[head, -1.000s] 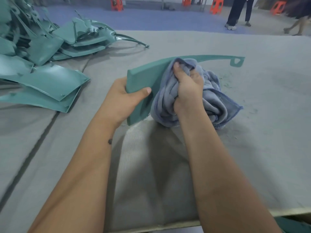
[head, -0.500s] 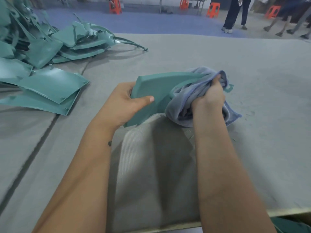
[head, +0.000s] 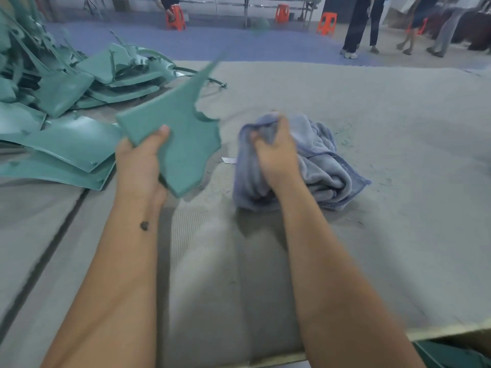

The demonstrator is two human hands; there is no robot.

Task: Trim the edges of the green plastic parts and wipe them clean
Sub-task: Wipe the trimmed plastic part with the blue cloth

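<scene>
Grey worktop [head: 398, 128] bare to the right and far side, near edge by the forearms, pile [head: 66, 102] of green parts far left, left hand [head: 140, 166] gripping a green part [head: 183, 134] lifted beside the pile, right hand [head: 276, 152] clutching the cloth [head: 324, 166] bunched on the worktop.

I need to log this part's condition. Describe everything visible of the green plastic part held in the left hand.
The green plastic part is a flat, matte teal panel with a squared near corner, a rough, ragged edge on its right side and a long thin arm tapering up and away, blurred by motion. The left hand grips its lower left corner, thumb on top, holding it tilted above the grey felt table. It is apart from the blue cloth that the right hand clutches.
</scene>
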